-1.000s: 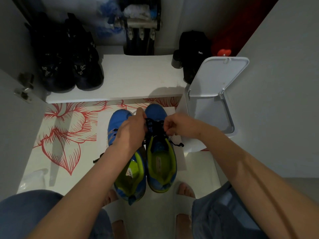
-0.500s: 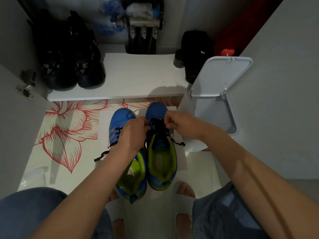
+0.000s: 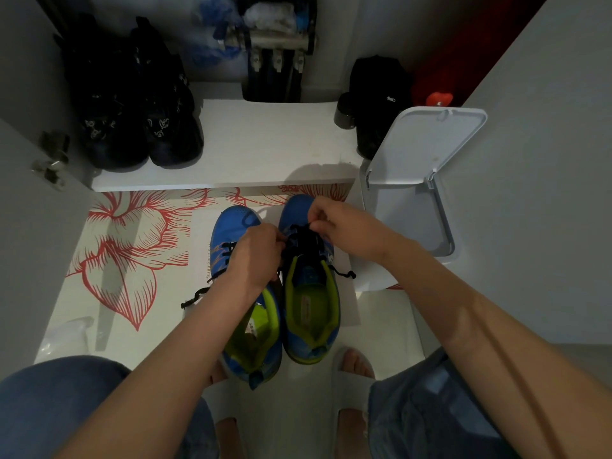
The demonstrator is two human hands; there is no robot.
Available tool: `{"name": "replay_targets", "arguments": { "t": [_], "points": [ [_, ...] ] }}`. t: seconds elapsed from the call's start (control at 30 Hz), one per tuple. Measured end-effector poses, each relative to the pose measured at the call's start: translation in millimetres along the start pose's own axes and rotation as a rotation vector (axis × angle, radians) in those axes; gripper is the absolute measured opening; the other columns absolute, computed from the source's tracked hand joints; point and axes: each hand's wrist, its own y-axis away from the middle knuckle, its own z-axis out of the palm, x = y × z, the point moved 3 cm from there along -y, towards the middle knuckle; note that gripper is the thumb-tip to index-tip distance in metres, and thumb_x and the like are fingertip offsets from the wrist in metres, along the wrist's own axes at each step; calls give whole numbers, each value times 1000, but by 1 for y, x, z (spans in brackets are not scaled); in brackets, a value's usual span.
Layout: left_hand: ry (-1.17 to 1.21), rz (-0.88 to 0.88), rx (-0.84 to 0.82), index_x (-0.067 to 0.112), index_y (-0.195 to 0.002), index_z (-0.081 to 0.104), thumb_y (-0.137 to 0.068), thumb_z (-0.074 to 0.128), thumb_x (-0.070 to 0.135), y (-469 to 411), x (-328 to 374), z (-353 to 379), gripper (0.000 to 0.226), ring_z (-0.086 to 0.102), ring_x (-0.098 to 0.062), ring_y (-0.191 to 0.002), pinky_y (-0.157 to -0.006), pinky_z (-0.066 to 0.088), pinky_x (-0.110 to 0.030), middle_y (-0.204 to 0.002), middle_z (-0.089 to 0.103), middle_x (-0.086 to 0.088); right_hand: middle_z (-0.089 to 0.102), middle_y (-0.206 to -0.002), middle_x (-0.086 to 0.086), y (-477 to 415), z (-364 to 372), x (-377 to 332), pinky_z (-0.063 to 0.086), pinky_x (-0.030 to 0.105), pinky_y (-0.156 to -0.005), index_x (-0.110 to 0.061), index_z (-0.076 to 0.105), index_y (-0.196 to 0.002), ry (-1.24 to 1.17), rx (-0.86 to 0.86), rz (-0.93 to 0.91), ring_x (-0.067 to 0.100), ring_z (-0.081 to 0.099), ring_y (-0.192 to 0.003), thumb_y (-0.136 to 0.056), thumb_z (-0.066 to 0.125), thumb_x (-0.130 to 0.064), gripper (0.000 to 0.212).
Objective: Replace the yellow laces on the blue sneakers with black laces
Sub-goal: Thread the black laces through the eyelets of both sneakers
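Two blue sneakers with lime-green lining stand side by side on the floor, toes pointing away from me: the left sneaker (image 3: 231, 228) and the right sneaker (image 3: 311, 306). Both carry black laces. My left hand (image 3: 256, 256) pinches the black lace (image 3: 303, 241) at the left side of the right sneaker's eyelets. On the other side, near the toe, my right hand (image 3: 344, 226) pinches the same lace. One loose lace end (image 3: 344, 274) trails to the right of that shoe. The left sneaker's lace end (image 3: 193, 298) lies on the floor. No yellow laces are in view.
A white bin (image 3: 410, 200) with its lid raised stands right of the shoes. A white shelf (image 3: 265, 144) beyond holds black boots (image 3: 139, 117) and a black bag (image 3: 377, 101). A red-flower mat (image 3: 132, 246) covers the floor at left. My feet in white slippers (image 3: 351, 376) flank the heels.
Both hands have shifted slightly up the right sneaker towards its toe, still working the black lace. The shoes have stayed in place.
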Motion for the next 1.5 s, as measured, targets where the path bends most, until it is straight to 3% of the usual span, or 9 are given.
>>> {"name": "replay_targets", "arguments": {
  "t": [0.23, 0.43, 0.73, 1.0, 1.07, 1.13, 1.33, 1.43, 1.5],
  "points": [
    [-114, 37, -128, 3, -113, 64, -96, 47, 8, -1, 4, -5, 25, 61, -23, -60, -65, 51, -27, -100, 70, -18, 58, -79, 1, 2, -20, -1, 50, 18, -60, -10, 54, -94, -455, 155, 85, 8, 55, -65, -97, 47, -9, 7],
    [-184, 100, -101, 5, -111, 63, -96, 47, 10, 1, 7, -5, 22, 43, -6, -49, -57, 44, -24, -102, 69, -14, 64, -105, 10, 18, -8, 24, 55, 37, -79, -6, 63, -104, -146, -317, 243, 24, 62, -94, -84, 65, -5, 20],
    [-269, 125, -103, 10, -115, 55, -96, 50, 14, -1, 5, -3, 21, 41, -6, -49, -67, 50, -30, -106, 67, -9, 62, -92, 11, 8, -3, 9, 43, 21, -65, -3, 60, -99, -102, -126, 110, 19, 59, -83, -92, 55, -7, 10],
    [-653, 147, -99, 0, -128, 36, -91, 57, 16, 10, 17, 1, 46, 31, -11, -52, -41, 31, -24, -71, 34, -13, 61, -94, 13, 7, -1, 10, 41, 10, -55, -11, 48, -97, -162, -125, 129, 20, 59, -85, -97, 44, -7, 6],
    [-747, 155, -144, -2, -131, 34, -86, 63, 22, 12, 16, 2, 59, 21, -11, -51, -41, 23, -24, -94, 42, -17, 64, -99, 18, 7, 0, 10, 43, 15, -58, -10, 47, -99, -189, -135, 148, 20, 60, -85, -99, 42, -9, 5],
    [-673, 141, -179, -4, -134, 30, -86, 63, 25, 9, 10, 5, 65, 20, -11, -52, -42, 22, -23, -108, 43, -19, 65, -101, 20, 7, 0, 11, 44, 19, -61, -9, 47, -101, -206, -135, 147, 24, 62, -85, -99, 41, -9, 6],
    [-207, 54, -65, 1, -117, 45, -100, 39, 20, -1, 6, 1, 26, 42, -13, -53, -46, 42, -15, -72, 47, -4, 64, -103, 18, 11, 0, 13, 52, 32, -71, -10, 49, -101, -265, -147, 179, 27, 63, -89, -96, 50, -11, 6],
    [-187, 49, -136, 5, -115, 56, -99, 45, 22, -3, 1, -5, 27, 62, -23, -65, -55, 48, -24, -98, 65, -15, 65, -98, 16, 18, -7, 22, 53, 37, -76, -6, 56, -101, -247, -164, 232, 26, 65, -87, -91, 57, -7, 10],
    [-137, 26, -195, 9, -116, 62, -98, 48, 18, -1, -2, -7, 25, 57, -14, -48, -49, 49, -21, -106, 67, -15, 66, -94, 14, 22, -6, 24, 53, 33, -73, -2, 62, -100, -181, -227, 217, 21, 65, -79, -89, 59, -3, 11]
  ]
}}
